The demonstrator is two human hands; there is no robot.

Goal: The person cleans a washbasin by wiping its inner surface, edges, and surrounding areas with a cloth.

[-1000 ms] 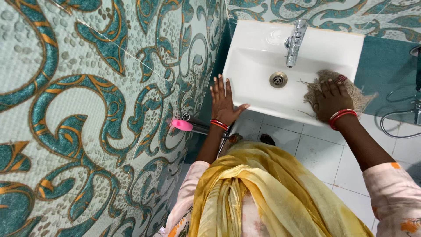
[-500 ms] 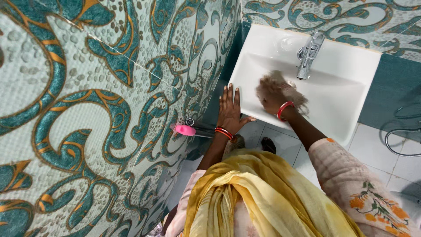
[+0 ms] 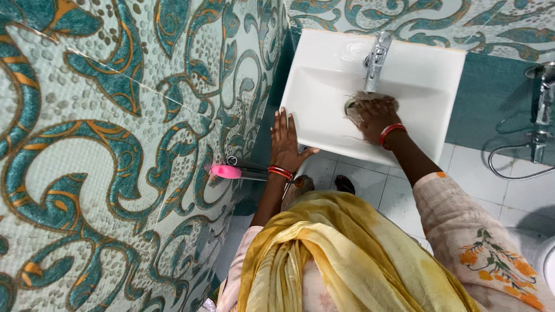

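Two hands: left (image 3: 286, 144) flat on basin (image 3: 324, 115) front rim, right (image 3: 374, 118) around scrub pad (image 3: 361, 104) beneath tap (image 3: 376, 58).

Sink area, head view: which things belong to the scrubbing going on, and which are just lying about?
In use:
- white sink, left hand braced on its edge
- scrubbing pad under the right hand, inside the basin by the drain
- tap just above

Lying about:
- pink-handled tool on the wall
- hose and wall tap at right

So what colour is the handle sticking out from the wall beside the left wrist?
Bright pink handle, just beside the left hand; clearest in the head view.
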